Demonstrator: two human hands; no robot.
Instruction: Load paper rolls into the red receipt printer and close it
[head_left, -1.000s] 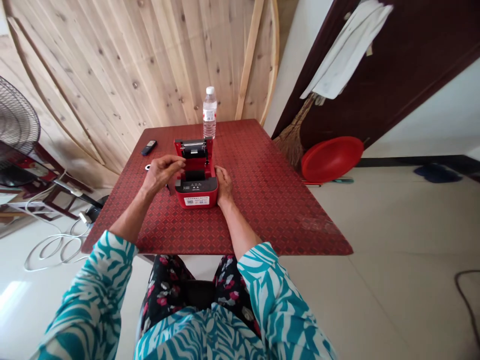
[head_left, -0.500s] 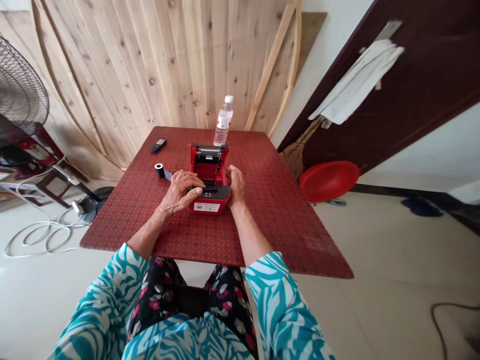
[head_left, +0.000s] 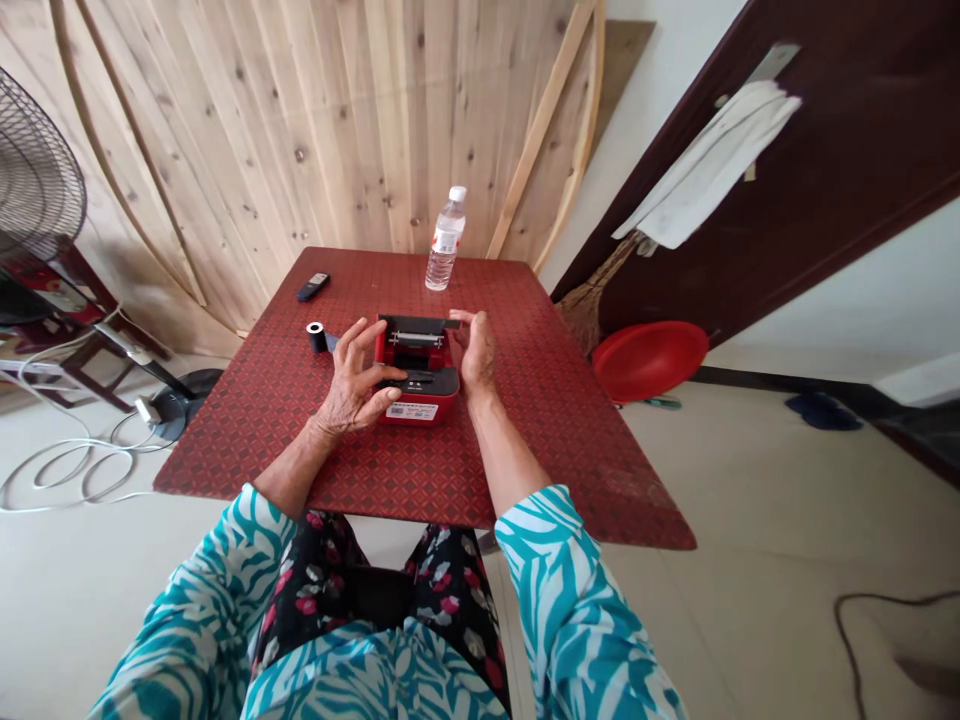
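Note:
A small red and black printer (head_left: 417,378) sits in the middle of a red patterned table (head_left: 525,420), its hinged lid tipped partway down over the paper bay. My left hand (head_left: 354,382) rests on its left side with fingers spread, the index finger reaching up toward the lid. My right hand (head_left: 477,350) lies against the right side, fingers stretched up to the lid's right corner. A small paper roll (head_left: 317,338) with a loose strip lies on the table just left of the printer.
A clear water bottle (head_left: 445,240) stands at the table's far edge. A dark remote-like object (head_left: 313,287) lies far left. A fan (head_left: 37,190) and white cable (head_left: 67,470) are on the floor left; a red basin (head_left: 649,360) and broom right.
The printer's lid has swung from upright to partly lowered. My left hand went from above the printer down onto its left side; my right fingers rose to the lid. The paper roll came into view.

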